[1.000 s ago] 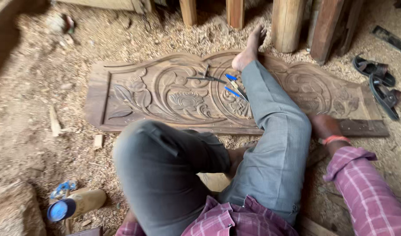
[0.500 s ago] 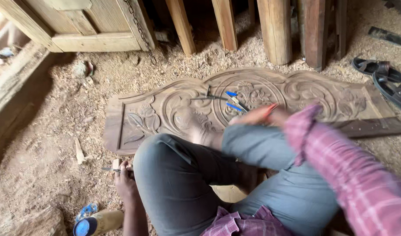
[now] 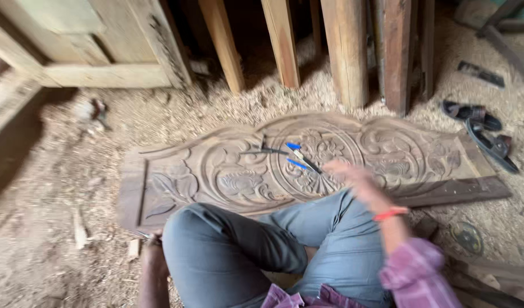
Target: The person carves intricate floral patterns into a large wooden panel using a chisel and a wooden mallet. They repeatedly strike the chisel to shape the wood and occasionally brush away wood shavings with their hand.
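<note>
The right hand point(image 3: 353, 177), blurred, grip unclear, reaches for blue-handled chisels point(image 3: 299, 157) on the mostly carved wooden panel point(image 3: 433, 159); left hand point(image 3: 153, 251) grip hidden.

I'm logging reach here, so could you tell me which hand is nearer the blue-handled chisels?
Right. The right hand hovers just right of the blue-handled chisels; the left hand is down by the panel's near edge.

The right hand point(image 3: 350, 178) is motion-blurred, its grip unreadable; the left hand point(image 3: 152, 246) is largely hidden behind the knee point(image 3: 199, 239); the carved panel point(image 3: 239, 177) is partly covered.
</note>
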